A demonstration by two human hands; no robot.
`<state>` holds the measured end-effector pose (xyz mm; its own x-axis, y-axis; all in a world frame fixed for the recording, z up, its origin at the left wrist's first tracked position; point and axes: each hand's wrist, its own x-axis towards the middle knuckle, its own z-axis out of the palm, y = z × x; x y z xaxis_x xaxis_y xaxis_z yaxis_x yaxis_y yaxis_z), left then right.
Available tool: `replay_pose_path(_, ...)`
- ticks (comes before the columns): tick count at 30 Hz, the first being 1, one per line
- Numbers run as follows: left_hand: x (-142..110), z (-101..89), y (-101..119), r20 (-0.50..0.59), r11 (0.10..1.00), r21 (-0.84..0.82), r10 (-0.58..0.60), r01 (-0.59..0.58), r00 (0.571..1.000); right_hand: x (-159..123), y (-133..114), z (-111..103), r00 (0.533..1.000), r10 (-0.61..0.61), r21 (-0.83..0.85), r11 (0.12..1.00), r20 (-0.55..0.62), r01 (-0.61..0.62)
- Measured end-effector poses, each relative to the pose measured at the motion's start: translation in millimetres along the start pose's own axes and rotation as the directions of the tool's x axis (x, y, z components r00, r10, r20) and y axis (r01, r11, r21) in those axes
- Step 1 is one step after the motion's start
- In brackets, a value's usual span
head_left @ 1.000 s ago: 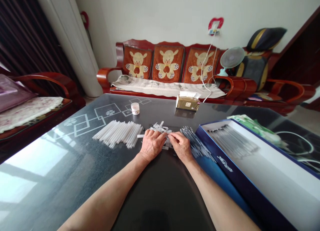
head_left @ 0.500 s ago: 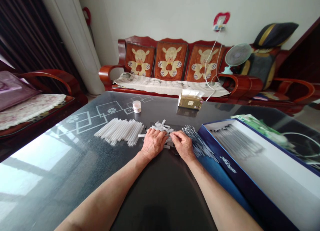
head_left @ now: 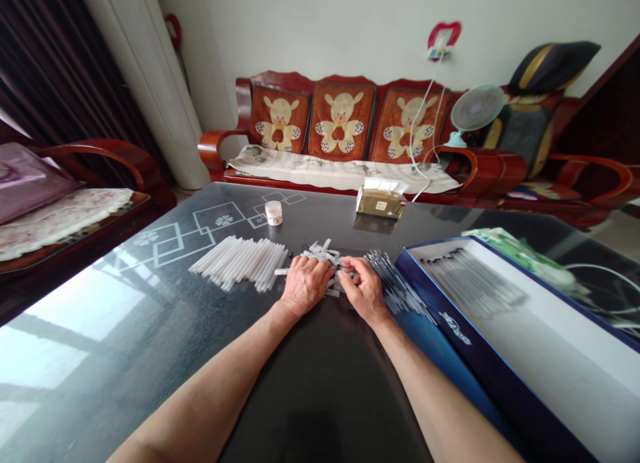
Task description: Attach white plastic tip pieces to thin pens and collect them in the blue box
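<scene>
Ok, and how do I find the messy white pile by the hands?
Find the dark glass table. Near its middle, look right under the person's left hand and right hand: there lies a jumble of short white plastic sticks. It's the messy one, pointing every way, unlike the neat row of longer white tubes beside it.

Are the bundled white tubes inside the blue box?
No, the white tubes lie on the dark glossy table, outside and left of the blue box.

The left forearm (head_left: 210, 389) and right forearm (head_left: 430, 389) are bare and taper to narrow wrists; the left hand (head_left: 305, 286) and right hand (head_left: 365, 291) are broad, with prominent knuckles.
</scene>
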<state>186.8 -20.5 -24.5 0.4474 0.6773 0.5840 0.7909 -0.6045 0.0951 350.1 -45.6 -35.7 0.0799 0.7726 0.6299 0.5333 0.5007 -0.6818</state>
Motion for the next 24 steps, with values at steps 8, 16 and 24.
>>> replay_pose_path(8,-0.4,0.3,-0.8,0.010,1.000,-0.004,0.020,-0.020,1.000,1.0,3.0,1.0,0.999,-0.031,-0.040,0.999,0.017,0.032)
replay_pose_path(16,-1.0,0.9,-1.0,0.016,1.000,-0.004,0.019,-0.019,1.000,0.8,-1.3,-0.2,1.000,-0.021,-0.089,0.996,-0.002,0.021)
replay_pose_path(24,-0.5,0.7,-0.5,0.042,1.000,0.001,0.013,-0.013,0.999,2.0,3.1,0.9,0.998,-0.062,-0.096,0.993,0.014,0.064)
